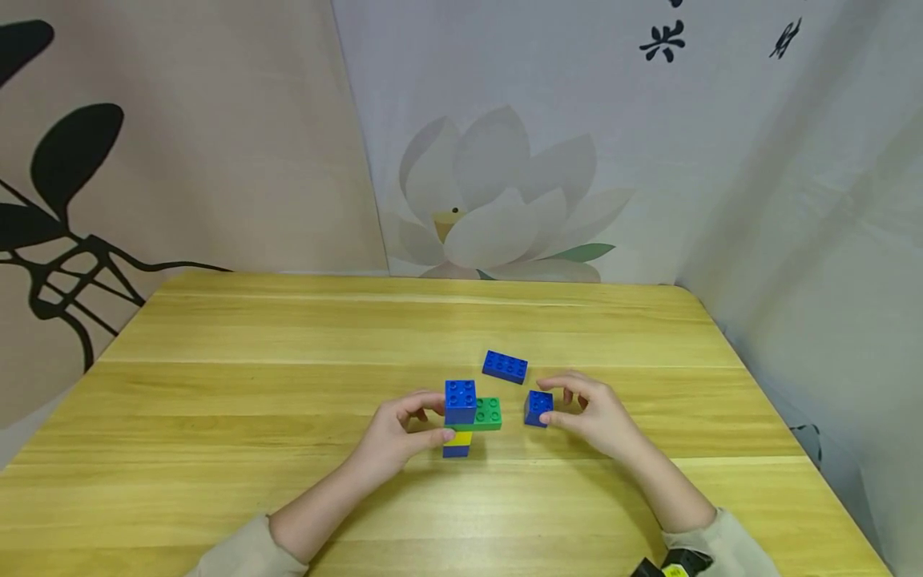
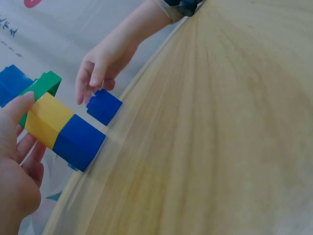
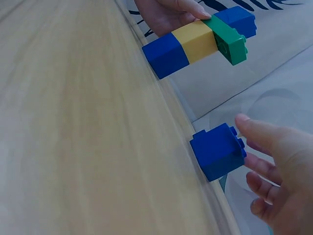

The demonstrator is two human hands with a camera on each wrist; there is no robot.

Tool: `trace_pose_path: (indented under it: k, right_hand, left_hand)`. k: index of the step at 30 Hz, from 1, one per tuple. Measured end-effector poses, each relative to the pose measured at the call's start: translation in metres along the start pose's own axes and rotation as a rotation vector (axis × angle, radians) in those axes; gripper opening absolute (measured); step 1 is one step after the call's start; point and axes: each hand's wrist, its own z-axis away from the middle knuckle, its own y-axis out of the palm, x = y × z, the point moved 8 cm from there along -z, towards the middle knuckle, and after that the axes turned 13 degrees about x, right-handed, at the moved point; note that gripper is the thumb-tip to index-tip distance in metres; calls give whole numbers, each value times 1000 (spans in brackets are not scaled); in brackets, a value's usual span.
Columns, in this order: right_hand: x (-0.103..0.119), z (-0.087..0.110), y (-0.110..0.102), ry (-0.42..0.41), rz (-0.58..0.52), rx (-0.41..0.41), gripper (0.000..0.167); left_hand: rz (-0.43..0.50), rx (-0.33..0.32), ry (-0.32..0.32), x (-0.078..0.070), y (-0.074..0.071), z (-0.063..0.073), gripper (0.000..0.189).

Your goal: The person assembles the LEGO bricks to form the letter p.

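My left hand [image 1: 440,418] grips a brick stack standing on the table: a blue brick [image 1: 460,400] on top, a green brick [image 1: 489,413] jutting right, then a yellow brick [image 1: 461,438] and a blue base [image 1: 456,452]. In the left wrist view the yellow brick [image 2: 48,119] and the blue base [image 2: 79,142] lie between thumb and fingers. My right hand [image 1: 558,403] curls around a small blue brick [image 1: 538,407] resting on the table, thumb against its near side. The right wrist view shows that small blue brick [image 3: 217,151] with fingertips [image 3: 254,128] at its studs.
A longer blue brick [image 1: 505,366] lies flat just behind both hands. The wooden table [image 1: 288,385] is walled by printed cloth at the back and on both sides. Its right edge [image 1: 764,385] runs close to the right hand.
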Motion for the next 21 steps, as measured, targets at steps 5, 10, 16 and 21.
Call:
trace_pose_path:
  k: [5, 10, 16, 21]
  right_hand:
    - [-5, 0, 2, 12, 5, 14, 42]
    - [-12, -1, 5, 23, -6, 29, 40]
    - [-16, -1, 8, 38, -37, 43, 38]
    - [-17, -2, 9, 42, -43, 39, 37]
  left_hand:
    - [-2, -2, -4, 1, 0, 0, 31]
    - [-5, -5, -4, 1, 0, 1, 32]
    - [-1, -4, -8, 2, 0, 1, 32]
    - [1, -6, -12, 1, 0, 1, 31]
